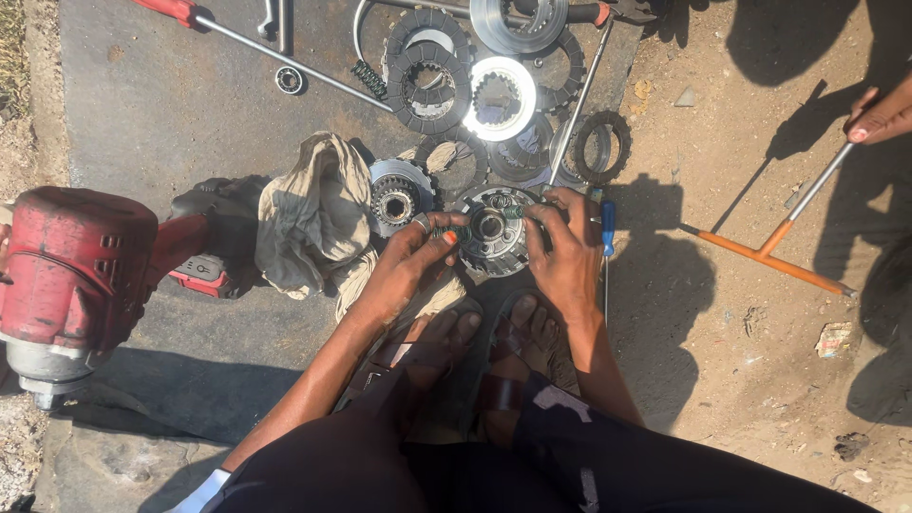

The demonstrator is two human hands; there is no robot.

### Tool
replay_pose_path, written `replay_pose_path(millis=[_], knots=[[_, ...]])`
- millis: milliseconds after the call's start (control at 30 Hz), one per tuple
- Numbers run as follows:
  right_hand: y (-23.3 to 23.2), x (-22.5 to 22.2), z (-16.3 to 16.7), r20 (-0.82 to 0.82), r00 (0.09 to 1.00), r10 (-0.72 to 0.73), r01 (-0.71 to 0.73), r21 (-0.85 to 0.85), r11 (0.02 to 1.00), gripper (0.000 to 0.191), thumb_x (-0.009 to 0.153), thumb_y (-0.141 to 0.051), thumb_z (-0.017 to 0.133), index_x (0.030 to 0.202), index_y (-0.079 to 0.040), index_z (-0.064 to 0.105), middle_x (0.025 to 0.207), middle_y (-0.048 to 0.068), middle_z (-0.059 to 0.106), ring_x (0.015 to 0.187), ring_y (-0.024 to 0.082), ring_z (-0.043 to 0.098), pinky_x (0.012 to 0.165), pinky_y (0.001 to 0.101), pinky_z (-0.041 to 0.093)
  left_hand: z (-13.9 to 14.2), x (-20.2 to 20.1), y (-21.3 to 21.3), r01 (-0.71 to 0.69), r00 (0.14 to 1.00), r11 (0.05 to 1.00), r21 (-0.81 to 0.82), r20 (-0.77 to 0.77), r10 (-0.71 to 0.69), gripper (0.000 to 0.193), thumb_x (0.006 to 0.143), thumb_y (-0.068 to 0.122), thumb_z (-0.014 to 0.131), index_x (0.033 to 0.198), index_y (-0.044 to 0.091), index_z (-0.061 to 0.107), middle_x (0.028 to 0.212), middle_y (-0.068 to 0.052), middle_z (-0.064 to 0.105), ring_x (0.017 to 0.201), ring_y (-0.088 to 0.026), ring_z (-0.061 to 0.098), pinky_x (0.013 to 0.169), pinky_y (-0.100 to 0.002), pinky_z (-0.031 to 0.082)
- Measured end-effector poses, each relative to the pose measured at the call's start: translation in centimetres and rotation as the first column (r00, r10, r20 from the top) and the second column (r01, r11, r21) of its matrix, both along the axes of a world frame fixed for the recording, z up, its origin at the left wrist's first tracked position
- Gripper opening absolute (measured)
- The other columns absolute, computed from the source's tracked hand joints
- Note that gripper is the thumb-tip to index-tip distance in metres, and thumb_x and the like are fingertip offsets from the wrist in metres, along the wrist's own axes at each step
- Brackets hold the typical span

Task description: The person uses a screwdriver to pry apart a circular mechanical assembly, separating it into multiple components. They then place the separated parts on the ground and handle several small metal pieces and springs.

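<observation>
Your left hand (pixel 404 261) and right hand (pixel 568 252) clamp the clutch hub (pixel 491 228) from both sides, fingers curled, steadying it on the ground.

The ground is outdoors, in hard sunlight that throws sharp dark shadows (pixel 826 123) across the far right. A grey concrete slab (pixel 161 104) covers the left and middle, stained and dusty, with a rough broken edge near the left. To the right lies bare brown dirt (pixel 722 332), packed and gritty, scattered with small stones (pixel 686 97) and scraps of litter (pixel 834 337). A strip of dry grass (pixel 11 47) and gravel runs along the far left edge.
</observation>
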State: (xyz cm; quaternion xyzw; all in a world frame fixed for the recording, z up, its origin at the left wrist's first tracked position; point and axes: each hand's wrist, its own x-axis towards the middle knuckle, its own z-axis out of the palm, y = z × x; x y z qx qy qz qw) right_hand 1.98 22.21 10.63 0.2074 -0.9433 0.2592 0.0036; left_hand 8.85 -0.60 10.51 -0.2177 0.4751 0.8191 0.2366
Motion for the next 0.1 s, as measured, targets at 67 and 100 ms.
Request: replay_pose_path(millis=[67,100], knots=[[0.32,0.1,-0.52,-0.014,1.0,0.008,-0.008,0.03,1.0,0.024,0.086,-0.007,0.082,0.107,-0.008,0.073,0.124,0.011,0.061,0.114,0.033,0.062,0.093,0.0452,0.052,-0.06,-0.23,-0.1,0.008,1.0,1.0,-0.015,0.002,-0.008,0.038,0.101,0.024,0.057,0.133,0.006,0.063,0.083,0.003,0.058,0.073,-0.005,0.051,0.065,-0.022,0.041],[0.34,0.06,-0.85,-0.007,1.0,0.007,-0.007,0.031,1.0,0.024,0.085,-0.008,0.082,0.108,-0.008,0.073,0.124,0.012,0.061,0.115,0.033,0.062,0.093,0.0454,0.052,-0.08,-0.37,-0.16,0.011,1.0,1.0,-0.022,0.001,-0.011,0.038,0.101,0.024,0.057,0.133,0.006,0.063,0.083,0.003,0.058,0.073,-0.005,0.051,0.065,-0.022,0.041]])
